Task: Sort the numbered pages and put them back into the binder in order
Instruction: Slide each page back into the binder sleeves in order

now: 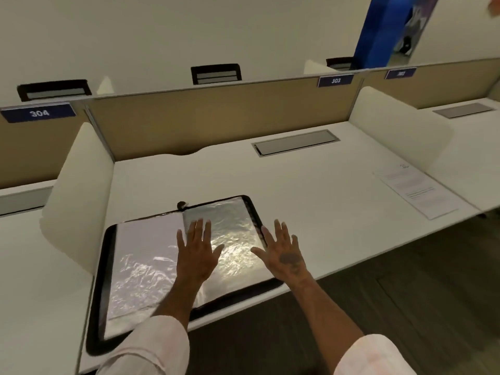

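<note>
Binder (140, 266) lies open under flat left hand (196, 255), spread right hand (284, 255) at its right edge.

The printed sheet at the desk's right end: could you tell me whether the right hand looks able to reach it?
Probably yes, with a stretch. The right hand is open and empty, and only bare desk lies between it and the printed sheet.

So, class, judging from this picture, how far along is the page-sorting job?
Done: the binder lies open on the desk. In hand: nothing; the left hand is spread over its sleeves, the right hand at its right edge. Left: at least one printed sheet lies apart, far right, not yet filed.
</note>
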Tool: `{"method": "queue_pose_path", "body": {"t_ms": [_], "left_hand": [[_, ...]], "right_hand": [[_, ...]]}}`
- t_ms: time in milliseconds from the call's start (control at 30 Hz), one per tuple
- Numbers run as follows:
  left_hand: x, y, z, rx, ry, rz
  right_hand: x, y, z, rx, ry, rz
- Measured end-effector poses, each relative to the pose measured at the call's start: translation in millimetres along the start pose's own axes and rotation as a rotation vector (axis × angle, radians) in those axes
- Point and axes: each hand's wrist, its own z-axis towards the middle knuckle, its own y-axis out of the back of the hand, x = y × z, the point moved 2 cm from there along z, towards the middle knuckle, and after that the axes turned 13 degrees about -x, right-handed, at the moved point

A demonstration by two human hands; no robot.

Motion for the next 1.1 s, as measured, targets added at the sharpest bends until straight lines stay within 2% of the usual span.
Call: {"method": "queue_pose_path", "body": {"t_ms": [167,433,600,833,1100], "left_hand": [[-100.0,-21.3,44.9,0.020,-0.087,-0.065],[-297.8,-47.6,102.7,-0.007,-0.131,-0.141],[-396.3,-62.3,131.1,0.022,-0.189,-0.168],[-505.0,-104.4,181.2,0.040,-0.285,-0.202],[-606.8,-164.4,254.1,0.092,-0.325,-0.214]], "right_hand": [[-95.3,25.0,9.5,-0.012,-0.071,-0.045],[-285.9,66.6,19.6,-0.026,-0.177,-0.127],[-386.4,91.1,20.8,-0.118,-0.226,-0.143],[-496.9,97.4,36.1,-0.143,-0.318,-0.135],[-608.2,92.4,95.0,-0.096,-0.383,-0.129]]}}
